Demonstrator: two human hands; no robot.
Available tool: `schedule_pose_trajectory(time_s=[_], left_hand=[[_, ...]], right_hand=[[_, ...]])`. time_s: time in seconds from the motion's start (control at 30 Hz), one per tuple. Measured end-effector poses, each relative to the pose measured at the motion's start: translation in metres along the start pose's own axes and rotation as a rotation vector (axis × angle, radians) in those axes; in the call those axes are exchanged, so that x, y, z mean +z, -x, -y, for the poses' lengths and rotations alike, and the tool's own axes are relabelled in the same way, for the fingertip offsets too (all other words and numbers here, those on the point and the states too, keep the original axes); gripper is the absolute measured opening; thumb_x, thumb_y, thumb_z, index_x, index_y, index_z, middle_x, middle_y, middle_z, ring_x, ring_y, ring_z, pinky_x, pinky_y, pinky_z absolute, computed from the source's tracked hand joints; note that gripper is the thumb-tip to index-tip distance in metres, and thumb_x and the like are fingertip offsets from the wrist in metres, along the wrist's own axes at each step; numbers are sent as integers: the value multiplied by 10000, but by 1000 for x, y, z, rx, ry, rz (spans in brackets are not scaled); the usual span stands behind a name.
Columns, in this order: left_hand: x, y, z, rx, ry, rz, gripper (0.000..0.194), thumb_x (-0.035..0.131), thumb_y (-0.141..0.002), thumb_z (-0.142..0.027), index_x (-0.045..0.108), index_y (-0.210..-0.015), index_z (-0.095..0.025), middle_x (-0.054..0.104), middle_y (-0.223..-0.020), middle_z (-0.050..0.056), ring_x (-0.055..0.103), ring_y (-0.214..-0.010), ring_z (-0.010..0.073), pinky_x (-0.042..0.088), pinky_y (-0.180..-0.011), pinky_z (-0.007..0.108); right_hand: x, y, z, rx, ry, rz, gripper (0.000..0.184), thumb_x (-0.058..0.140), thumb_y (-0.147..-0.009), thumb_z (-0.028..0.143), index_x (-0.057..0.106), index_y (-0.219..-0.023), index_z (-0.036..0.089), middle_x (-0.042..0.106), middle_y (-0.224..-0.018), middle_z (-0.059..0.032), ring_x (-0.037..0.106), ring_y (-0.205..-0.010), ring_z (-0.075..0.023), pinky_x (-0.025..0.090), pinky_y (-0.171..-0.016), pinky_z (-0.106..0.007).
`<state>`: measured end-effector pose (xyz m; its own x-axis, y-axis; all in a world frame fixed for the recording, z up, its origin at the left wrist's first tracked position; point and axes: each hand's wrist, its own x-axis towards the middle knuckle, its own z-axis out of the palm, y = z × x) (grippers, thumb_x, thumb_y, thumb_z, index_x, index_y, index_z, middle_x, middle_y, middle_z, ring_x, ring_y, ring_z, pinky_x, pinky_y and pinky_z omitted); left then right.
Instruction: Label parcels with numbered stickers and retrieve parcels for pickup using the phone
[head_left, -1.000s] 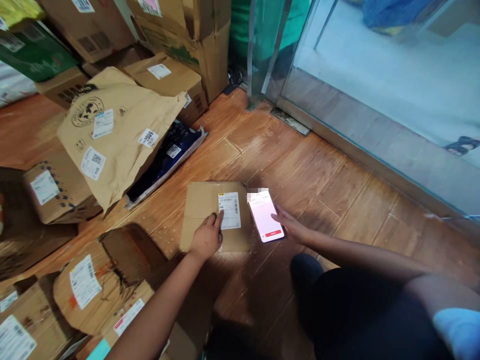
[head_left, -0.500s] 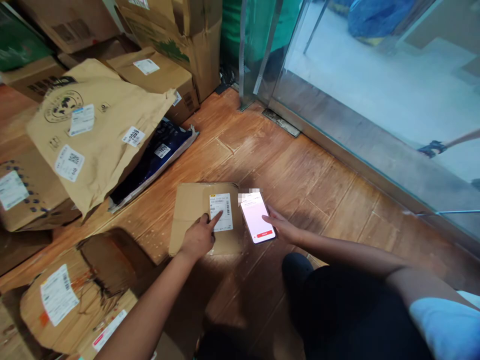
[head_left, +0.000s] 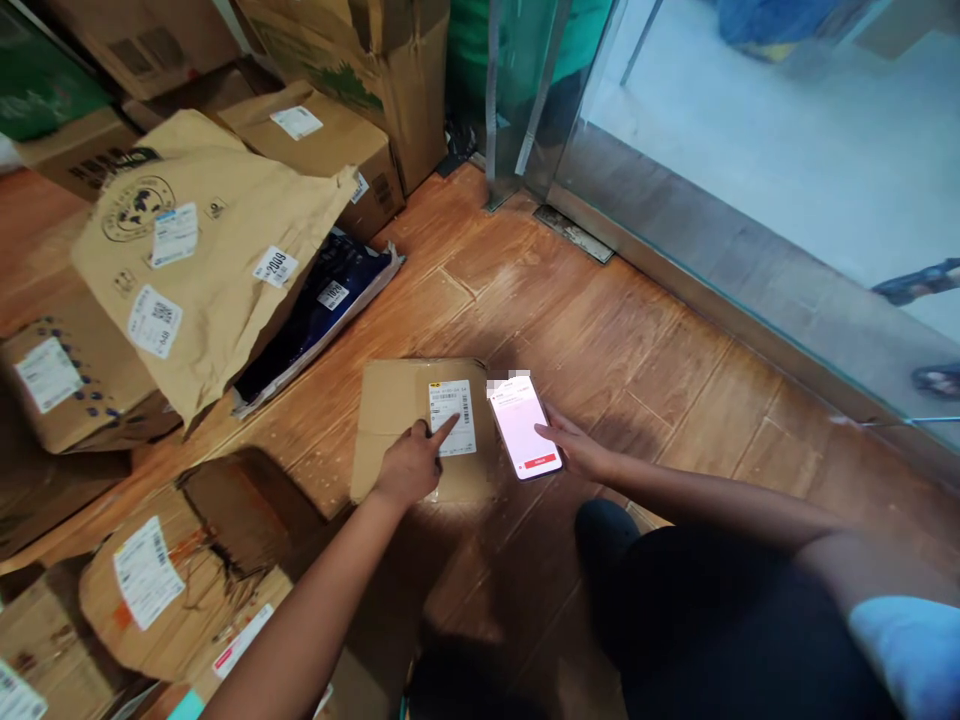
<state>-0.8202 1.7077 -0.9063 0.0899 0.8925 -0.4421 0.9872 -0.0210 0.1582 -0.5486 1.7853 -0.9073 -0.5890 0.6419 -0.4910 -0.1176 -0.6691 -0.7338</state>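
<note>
My left hand [head_left: 409,466] reaches over a small cardboard box [head_left: 391,400] on the floor. Its index finger is stretched out onto the white shipping label [head_left: 452,430], while the other fingers are curled with nothing in them; whether the fingertip presses the label I cannot tell. In my right hand [head_left: 579,447] is a smartphone [head_left: 525,430], lit up with a pale screen and a red bar near the bottom. The phone is held just right of the box, its screen facing up, with my thumb over the screen's right edge.
A big tan mailer bag [head_left: 225,225] lies on a dark blue parcel [head_left: 322,305] at left, among stacked cartons [head_left: 341,135]. A battered carton [head_left: 142,640] stands at lower left. A glass door [head_left: 675,220] borders the wooden floor [head_left: 517,300]; people's feet [head_left: 937,380] show beyond it.
The view has shifted slightly, so most things sit a little further right. My finger still points at the label and the phone stays beside the box. Beyond the glass, feet have moved.
</note>
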Motion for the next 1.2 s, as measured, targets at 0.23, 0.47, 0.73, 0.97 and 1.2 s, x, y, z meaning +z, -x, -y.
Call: schedule_pose_trajectory(time_s=[0.23,0.47,0.73,0.97,1.2], left_hand=[[-2,-7,1,-38,-7,52,959,537,-759,-254,-10,-1546,-232,545,-1118,150,603,-959,312,492,-767,391],[-3,-11,1,-39,-30,63,968,538,-758,-263,-30,-1542,-264,561,-1111,138,618,-918,314,491,-724,386],[-2,-12,3,-14,-9,47,935,518,-762,-240,11,-1547,-245,569,-1087,141,611,-917,301,481,-738,378],[-2,-11,3,-16,-3,51,917,510,-761,-227,36,-1546,-238,570,-1080,139,610,-934,296,473,-756,375],[2,-12,4,-8,-4,37,920,516,-766,-241,30,-1547,-232,575,-1066,135,611,-922,299,480,-741,373]], right_hand=[[2,0,1,5,-29,-11,614,765,-710,408,471,-1227,256,643,-1244,-91,685,-925,-224,559,-792,-369],[0,2,4,-17,41,65,706,824,-648,247,455,-1249,258,631,-1228,-82,646,-1029,-243,536,-869,-421],[-1,0,4,-131,216,198,967,867,-603,288,317,-1398,261,492,-1410,-131,481,-1285,-307,330,-1099,-559],[2,2,6,-129,230,251,939,841,-642,362,299,-1399,238,469,-1426,-153,466,-1301,-315,314,-1105,-568],[-3,-1,1,-152,255,250,929,833,-655,337,296,-1409,257,459,-1439,-139,447,-1320,-313,303,-1116,-560]])
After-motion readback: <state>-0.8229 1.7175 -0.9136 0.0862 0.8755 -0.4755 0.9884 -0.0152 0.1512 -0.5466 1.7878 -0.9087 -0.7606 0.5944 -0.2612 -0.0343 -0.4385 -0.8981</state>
